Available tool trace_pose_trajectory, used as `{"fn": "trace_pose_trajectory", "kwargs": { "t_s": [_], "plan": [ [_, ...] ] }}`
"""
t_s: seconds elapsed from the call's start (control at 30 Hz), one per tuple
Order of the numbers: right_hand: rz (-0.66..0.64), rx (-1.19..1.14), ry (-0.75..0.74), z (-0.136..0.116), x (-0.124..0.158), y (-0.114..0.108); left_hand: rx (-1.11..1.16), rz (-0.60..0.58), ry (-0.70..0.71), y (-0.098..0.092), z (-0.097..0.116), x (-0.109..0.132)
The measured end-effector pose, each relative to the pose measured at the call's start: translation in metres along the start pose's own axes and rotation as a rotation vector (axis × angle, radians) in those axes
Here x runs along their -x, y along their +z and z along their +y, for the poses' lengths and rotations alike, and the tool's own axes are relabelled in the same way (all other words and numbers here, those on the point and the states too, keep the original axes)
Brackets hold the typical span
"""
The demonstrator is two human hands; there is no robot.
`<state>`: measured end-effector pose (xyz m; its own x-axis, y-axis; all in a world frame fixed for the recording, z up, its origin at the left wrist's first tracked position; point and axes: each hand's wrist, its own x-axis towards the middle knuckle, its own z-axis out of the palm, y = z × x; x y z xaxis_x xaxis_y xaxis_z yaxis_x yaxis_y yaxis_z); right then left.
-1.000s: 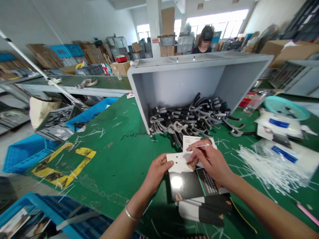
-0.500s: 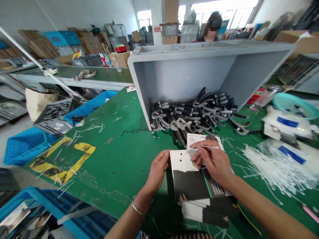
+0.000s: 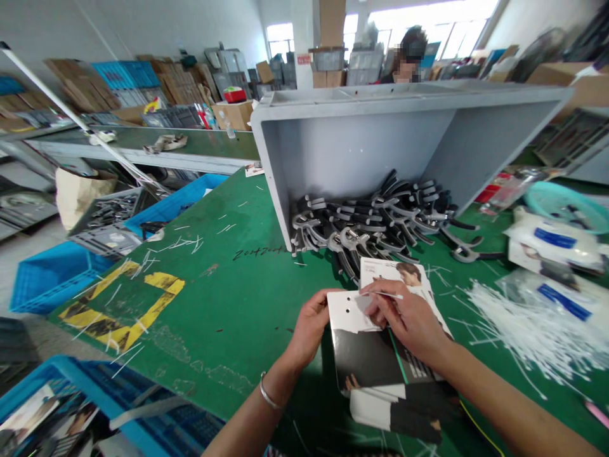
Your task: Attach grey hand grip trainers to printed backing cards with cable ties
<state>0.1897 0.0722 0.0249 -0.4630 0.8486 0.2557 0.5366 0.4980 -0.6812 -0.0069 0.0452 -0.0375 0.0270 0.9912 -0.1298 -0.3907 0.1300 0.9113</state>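
1 held card (image 3: 361, 355), print (image 3: 415, 362) illegible

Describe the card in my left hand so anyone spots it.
Find the grey crate on the green table. Nearer than its pliers, the left hand holds the card. Two dark holes in its white top set it apart from the photo card behind.

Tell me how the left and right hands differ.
The left hand grips the left edge of the card; the right hand bends over its upper part, holding a thin white strip.
The left hand's wrist wears a silver bracelet; the right hand's wrist is bare.
Both are ungloved.
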Motion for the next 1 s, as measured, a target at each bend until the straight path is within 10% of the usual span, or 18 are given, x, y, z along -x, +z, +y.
{"fn": "trace_pose_trajectory", "kwargs": {
  "t_s": [0.37, 0.63, 1.0],
  "plan": [
    [-0.073, -0.079, 0.015, -0.003, -0.008, -0.001, -0.241, 0.039, 0.050, -0.019, -0.020, 0.010],
    [-0.074, -0.028, -0.054, 0.000, -0.011, 0.005, -0.671, -0.203, 0.195, -0.032, -0.006, 0.047],
    [-0.105, 0.230, -0.081, -0.010, -0.020, 0.008, -0.259, 0.020, 0.209, 0.005, -0.021, 0.014]
  ]
}}
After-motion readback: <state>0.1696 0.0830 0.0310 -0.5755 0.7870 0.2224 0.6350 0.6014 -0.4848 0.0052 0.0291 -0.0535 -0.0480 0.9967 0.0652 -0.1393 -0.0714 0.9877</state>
